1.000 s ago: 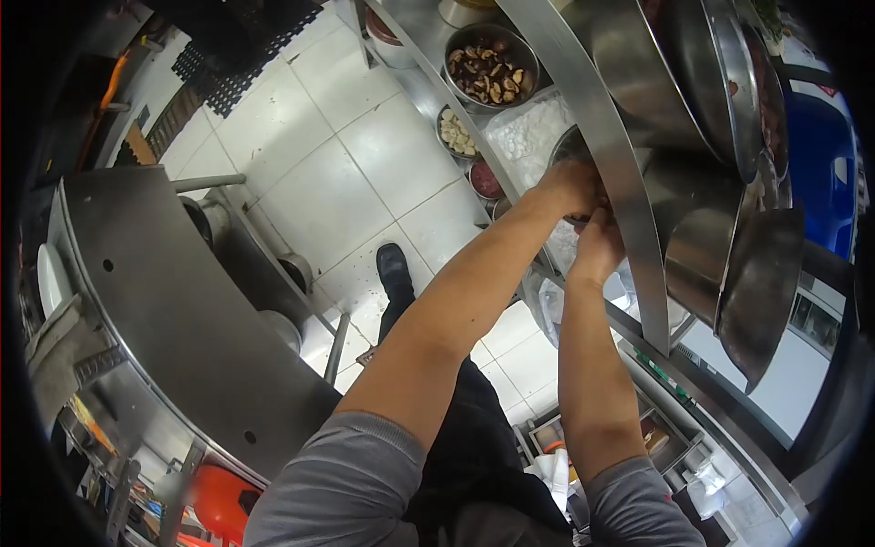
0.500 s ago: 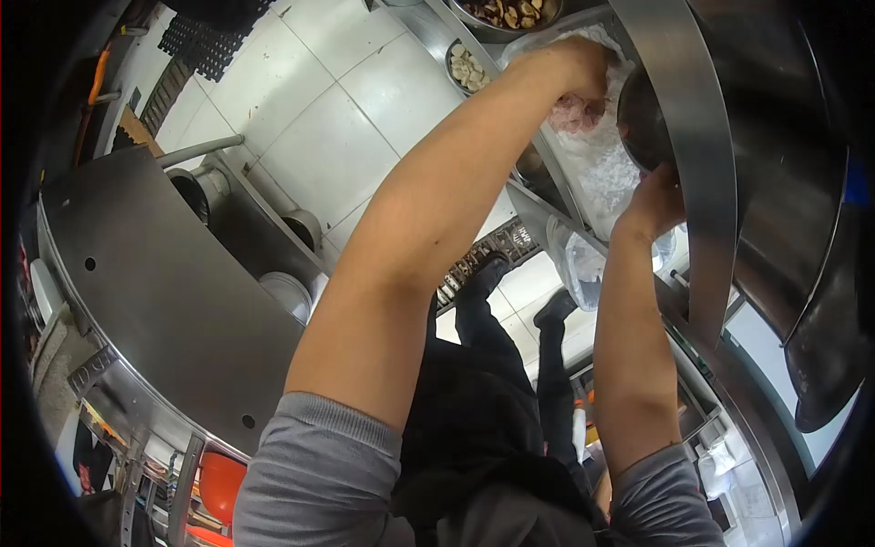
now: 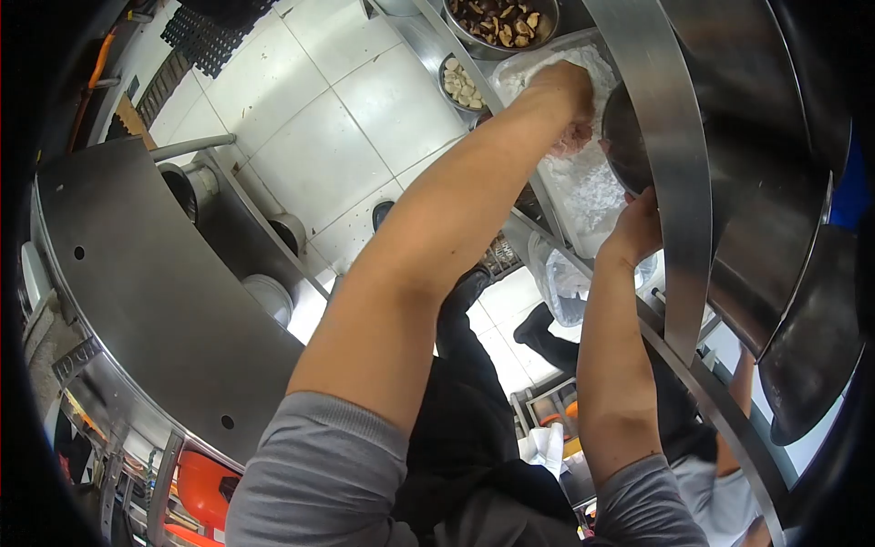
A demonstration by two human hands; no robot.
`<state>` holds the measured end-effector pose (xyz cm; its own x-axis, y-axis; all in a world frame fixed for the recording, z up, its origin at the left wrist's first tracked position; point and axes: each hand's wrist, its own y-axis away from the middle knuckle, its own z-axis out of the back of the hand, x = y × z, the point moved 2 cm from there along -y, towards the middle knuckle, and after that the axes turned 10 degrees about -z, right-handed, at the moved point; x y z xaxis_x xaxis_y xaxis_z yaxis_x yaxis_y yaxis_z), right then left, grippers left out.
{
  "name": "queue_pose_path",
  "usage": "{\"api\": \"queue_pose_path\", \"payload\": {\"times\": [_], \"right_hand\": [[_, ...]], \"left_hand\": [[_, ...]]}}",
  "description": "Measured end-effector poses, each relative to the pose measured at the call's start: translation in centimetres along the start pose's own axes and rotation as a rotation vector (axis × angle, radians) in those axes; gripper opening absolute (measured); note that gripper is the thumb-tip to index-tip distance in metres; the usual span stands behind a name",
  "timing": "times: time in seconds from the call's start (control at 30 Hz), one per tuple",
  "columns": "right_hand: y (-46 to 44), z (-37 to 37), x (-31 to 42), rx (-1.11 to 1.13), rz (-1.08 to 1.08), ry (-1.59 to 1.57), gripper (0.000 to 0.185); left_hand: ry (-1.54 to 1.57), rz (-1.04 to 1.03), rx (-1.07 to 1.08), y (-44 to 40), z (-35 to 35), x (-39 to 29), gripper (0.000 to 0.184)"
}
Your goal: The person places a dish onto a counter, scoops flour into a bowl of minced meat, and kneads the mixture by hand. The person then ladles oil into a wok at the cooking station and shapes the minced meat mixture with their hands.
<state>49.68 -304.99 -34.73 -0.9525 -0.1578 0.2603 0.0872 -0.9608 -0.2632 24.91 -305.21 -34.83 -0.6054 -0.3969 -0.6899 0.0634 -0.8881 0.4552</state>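
My left hand (image 3: 567, 96) reaches into a tray lined with clear plastic and filled with white powder (image 3: 583, 196). Its fingers are curled around a pink, powder-dusted lump that looks like raw meat (image 3: 572, 139); the fingertips are partly hidden. Beside it, a dark round metal bowl (image 3: 624, 137) is tilted over the tray's right side, half covered by a steel strip. My right hand (image 3: 636, 228) grips the near rim of this bowl, with some fingers out of sight behind it. What the bowl contains cannot be seen.
A bowl of brown mushroom pieces (image 3: 506, 25) and a small bowl of pale slices (image 3: 463, 84) stand beyond the tray. A steel shelf edge (image 3: 679, 173) crosses close on the right. A steel counter (image 3: 155, 301) lies left. Another person's arm (image 3: 740, 387) shows at lower right.
The whole view has shifted slightly, with the tray and both hands sitting a little lower and further left. Another person has come into view at lower right. Both hands keep their holds.
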Motion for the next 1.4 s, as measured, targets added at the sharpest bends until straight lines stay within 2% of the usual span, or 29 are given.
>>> {"api": "queue_pose_path", "payload": {"times": [0.03,0.1,0.2,0.27,0.3,0.33,0.4,0.43,0.5,0.53,0.6,0.63,0.67,0.73,0.77,0.83,0.9,0.93,0.97,1.0,1.03,1.1,1.2,1.27,1.33,1.4], "right_hand": [[0.1,0.2,0.0,-0.013,0.011,0.007,0.04],[-0.2,0.3,-0.2,-0.07,0.069,-0.075,0.041],[-0.3,0.4,-0.6,-0.052,0.031,-0.087,0.042],[-0.2,0.5,-0.4,-0.074,-0.006,-0.129,0.042],[-0.1,0.2,-0.5,-0.089,-0.013,-0.157,0.042],[0.0,-0.1,-0.7,-0.105,-0.02,-0.186,0.042],[0.5,-0.5,-2.0,-0.145,0.144,0.052,0.042],[0.9,0.6,-0.9,-0.158,0.199,0.134,0.042],[0.9,1.7,0.0,-0.009,-0.036,-0.086,0.043],[0.9,1.9,-0.1,0.035,-0.118,-0.157,0.043],[1.0,0.8,-1.6,-0.038,0.019,-0.026,0.043],[1.1,0.7,-1.5,-0.063,0.061,0.015,0.043],[1.0,0.6,-1.7,-0.027,-0.009,0.014,0.043],[1.0,1.7,0.1,0.016,-0.081,0.009,0.044],[1.0,2.4,1.1,0.017,-0.158,-0.125,0.044],[1.2,2.5,0.6,0.024,-0.235,-0.259,0.044],[1.1,1.8,-0.7,-0.012,-0.078,-0.083,0.043],[1.3,2.8,0.9,-0.025,-0.025,-0.023,0.043],[1.3,3.7,2.3,0.02,-0.225,-0.235,0.042],[1.3,4.0,2.6,0.047,-0.318,-0.341,0.042],[1.3,4.3,3.0,0.064,-0.413,-0.446,0.041],[1.1,3.4,1.3,0.059,-0.282,-0.252,0.04],[1.1,2.4,-0.4,0.016,-0.124,-0.099,0.038],[1.2,2.2,-1.0,-0.011,-0.072,-0.101,0.037],[0.8,1.8,-1.6,-0.04,-0.063,-0.132,0.037],[0.8,0.9,-3.0,-0.077,-0.041,-0.017,0.037]], "left_hand": [[-0.07,-0.175,0.134,-2.2,-2.3,-0.5,0.036],[-0.15,-0.345,0.256,-2.9,-2.7,-1.0,0.036],[-0.092,-0.369,0.34,0.3,-3.2,-3.1,0.042],[-0.352,-0.018,-0.293,1.4,-5.2,-2.3,0.05],[-0.185,0.008,-0.215,-0.2,-6.7,-1.1,0.049],[-0.185,0.014,-0.224,-1.4,-7.6,-0.7,0.049],[-0.193,-0.019,-0.415,-2.9,-8.2,-0.7,0.05],[-0.186,-0.015,-0.412,-3.7,-7.9,-0.2,0.05],[-0.182,-0.019,-0.281,-5.5,-6.5,0.9,0.029],[-0.18,-0.02,-0.279,-4.4,-5.5,0.9,0.029],[-0.141,-0.151,-0.394,-2.9,-3.3,1.2,0.025],[-0.162,-0.195,-0.339,-2.5,-3.1,0.9,0.029],[-0.167,-0.19,-0.336,-2.0,-3.1,0.3,0.029],[-0.16,-0.119,-0.326,-0.3,-3.0,-1.6,0.047],[-0.117,-0.143,-0.137,-0.7,-3.7,-2.3,0.063],[-0.188,-0.441,0.093,-2.2,-5.4,-2.7,0.06],[-0.179,-0.539,0.2,-2.8,-4.6,-2.4,0.06],[-0.026,-0.454,0.197,-2.8,-3.2,-1.8,0.06],[0.125,-0.37,0.187,-2.7,-2.0,-1.5,0.061],[0.125,-0.37,0.176,-2.7,-2.2,-1.4,0.061],[-0.094,-0.314,0.119,-2.7,-3.2,-1.3,0.061],[-0.302,-0.255,0.052,-2.4,-5.7,-1.6,0.062],[-0.29,-0.133,-0.189,-1.0,-9.3,-2.5,0.043],[-0.273,-0.059,-0.176,-2.0,-10.1,-2.5,0.038],[-0.174,-0.069,-0.155,-2.8,-9.2,-2.0,0.032],[-0.201,-0.106,-0.223,-2.5,-7.0,-1.1,0.026]]}}
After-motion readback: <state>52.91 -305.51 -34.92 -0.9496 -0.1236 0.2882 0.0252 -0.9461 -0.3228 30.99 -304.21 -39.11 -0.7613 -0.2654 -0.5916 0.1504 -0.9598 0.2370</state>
